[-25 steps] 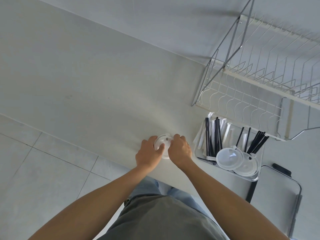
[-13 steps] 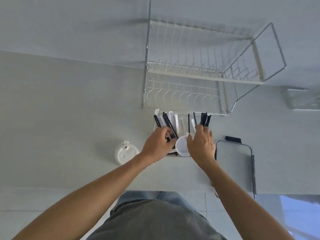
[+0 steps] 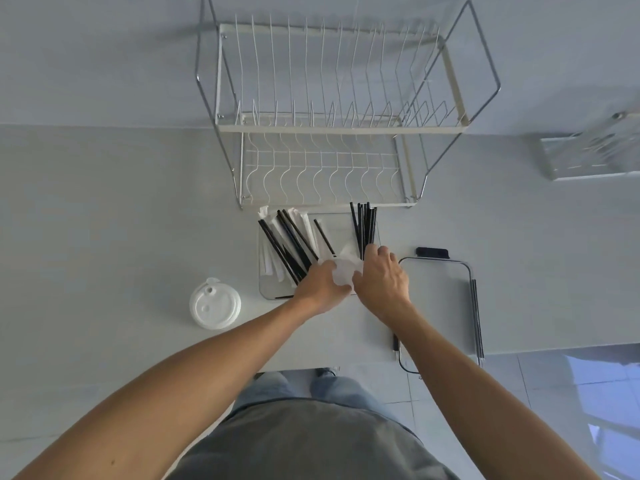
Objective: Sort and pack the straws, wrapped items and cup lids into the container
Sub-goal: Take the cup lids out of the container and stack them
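A clear container [image 3: 268, 289] sits on the counter in front of the dish rack. Black straws [image 3: 287, 244] and white wrapped items [image 3: 268, 263] lie in its left half, and a second bunch of black straws [image 3: 363, 225] stands at its right side. My left hand [image 3: 322, 285] and my right hand [image 3: 381, 275] meet over the container's near side, both gripping clear cup lids [image 3: 343, 270] between them. A white cup lid [image 3: 214, 308] lies alone on the counter to the left of the container.
A white wire dish rack [image 3: 325, 133] stands right behind the container. The container's clear cover with a black clip [image 3: 438, 292] lies to the right. A clear box [image 3: 592, 157] sits at the far right. The counter edge runs close to my body.
My hands left the white lid on the counter and moved right into the container. They now hold the clear lids there, and my head turned to face the rack.
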